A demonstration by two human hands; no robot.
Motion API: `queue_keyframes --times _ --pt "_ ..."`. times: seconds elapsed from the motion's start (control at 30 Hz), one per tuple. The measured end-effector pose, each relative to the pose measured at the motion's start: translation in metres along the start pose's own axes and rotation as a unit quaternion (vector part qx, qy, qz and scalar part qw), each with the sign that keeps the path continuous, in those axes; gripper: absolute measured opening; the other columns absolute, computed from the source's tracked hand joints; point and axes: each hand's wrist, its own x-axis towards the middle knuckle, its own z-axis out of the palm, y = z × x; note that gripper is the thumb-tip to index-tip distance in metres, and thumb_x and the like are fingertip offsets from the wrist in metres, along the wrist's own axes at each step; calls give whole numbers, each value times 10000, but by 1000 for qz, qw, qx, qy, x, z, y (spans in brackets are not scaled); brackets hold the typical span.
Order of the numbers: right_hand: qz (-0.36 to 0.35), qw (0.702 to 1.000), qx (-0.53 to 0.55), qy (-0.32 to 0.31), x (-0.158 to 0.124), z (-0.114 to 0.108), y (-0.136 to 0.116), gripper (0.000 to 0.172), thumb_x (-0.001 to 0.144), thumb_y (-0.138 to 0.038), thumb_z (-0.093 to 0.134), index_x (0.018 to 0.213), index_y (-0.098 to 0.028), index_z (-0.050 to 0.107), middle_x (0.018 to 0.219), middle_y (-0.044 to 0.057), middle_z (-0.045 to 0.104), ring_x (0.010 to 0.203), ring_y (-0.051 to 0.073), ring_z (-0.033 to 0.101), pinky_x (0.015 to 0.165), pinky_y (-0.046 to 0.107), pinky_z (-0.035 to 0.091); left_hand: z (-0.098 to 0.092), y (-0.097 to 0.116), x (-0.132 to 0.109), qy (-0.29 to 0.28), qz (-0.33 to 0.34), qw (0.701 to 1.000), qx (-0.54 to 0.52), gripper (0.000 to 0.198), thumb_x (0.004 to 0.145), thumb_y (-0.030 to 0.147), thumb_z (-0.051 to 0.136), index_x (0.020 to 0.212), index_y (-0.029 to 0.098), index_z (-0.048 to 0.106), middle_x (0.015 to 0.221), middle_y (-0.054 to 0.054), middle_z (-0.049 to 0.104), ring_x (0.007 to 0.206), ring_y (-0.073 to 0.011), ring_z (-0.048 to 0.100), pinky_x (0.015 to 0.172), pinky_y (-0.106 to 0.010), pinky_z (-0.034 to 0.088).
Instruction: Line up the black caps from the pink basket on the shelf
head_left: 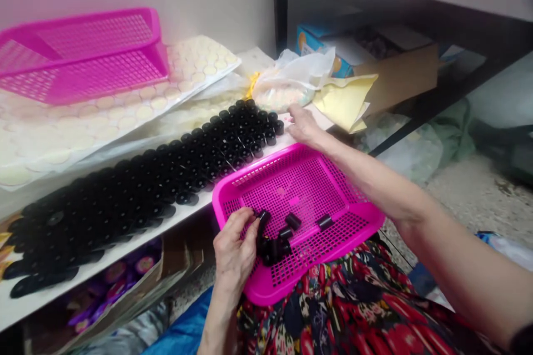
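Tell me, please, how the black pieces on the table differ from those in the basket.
The table pieces mostly stand upright, packed close together; the basket pieces lie loose. The table pieces are many, the basket pieces few. Both are black and cylindrical.

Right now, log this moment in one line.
left hand: fingers at short black cylinder, grip unclear | right hand: near translucent plastic bag | magenta mesh plastic basket: more black cylinders inside

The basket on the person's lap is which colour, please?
The basket is bright pink, best seen in the head view.
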Motion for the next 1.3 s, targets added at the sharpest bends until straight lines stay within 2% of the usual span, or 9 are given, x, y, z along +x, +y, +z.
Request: queue_keyframes --times 0.07,0.23,0.37,0.53,0.73,0.83,0.93,1.07,1.3 --pt "-24 999 24 -4 -32 -14 -7 128 781 -179 475 879 -124 537 821 41 557 783 158 501 730 307 394 2 -5 2 -11 25 999 36 137 776 222 551 889 197 626 913 -42 642 851 -171 608 801 -297 481" --pt "-84 950 32 -298 -129 -3 -25 134 807 -256 498 726 -156 538 625 2 520 597 125 477 588 265 385 8 -14 17 -47 63 989 124 166 797 163 454 820 185 617 889 -58 636 844 -175 597 785 -290 465" --pt "-117 934 -64 -332 -169 40 -23 181 735 -174 534 913 -147 542 858 79 574 759 190 518 642 307 398 3 -16 32 -33 65 981 182 206 804 141 407 848 169 606 919 -72 617 872 -181 574 789 -293 443" --pt "25 931 127 -341 -166 53 -4 277 677 -156 554 953 -141 559 776 23 573 702 141 517 611 261 401 15 0 32 -197 89 921 323 167 772 140 437 785 162 602 818 -88 598 811 -225 532 743 -343 417" --pt "233 753 565 -244 -171 21 5 318 621 -144 654 928 -151 570 783 -11 604 668 91 569 653 246 463 45 5 27 -275 95 870 398 211 694 44 425 776 100 611 859 -185 591 889 -342 483 700 -461 384" --pt "242 685 653 -215 -179 13 5 329 620 -127 680 918 -158 544 833 9 617 728 113 602 693 272 490 41 3 30 -246 82 909 327 177 670 71 484 798 136 589 846 -134 588 904 -316 472 754 -471 374" --pt "235 656 694 -181 -183 12 5 327 667 -133 662 964 -166 530 894 28 612 789 126 602 732 294 501 34 10 30 -248 8 967 67 126 695 160 559 820 174 545 820 -51 564 842 -222 494 753 -379 405" --pt "225 651 710 -149 -186 11 0 297 726 -161 630 1007 -184 537 932 30 598 826 136 591 738 318 515 36 25 23 -267 -95 922 -264 271 662 221 669 870 181 500 823 0 525 770 -144 507 687 -278 424" --pt "220 662 704 -136 -187 10 -6 272 705 -145 646 968 -181 587 925 22 600 816 144 590 724 305 502 47 29 15 -242 -141 909 -308 457 567 233 774 946 179 523 858 2 558 796 -134 530 734 -272 424"
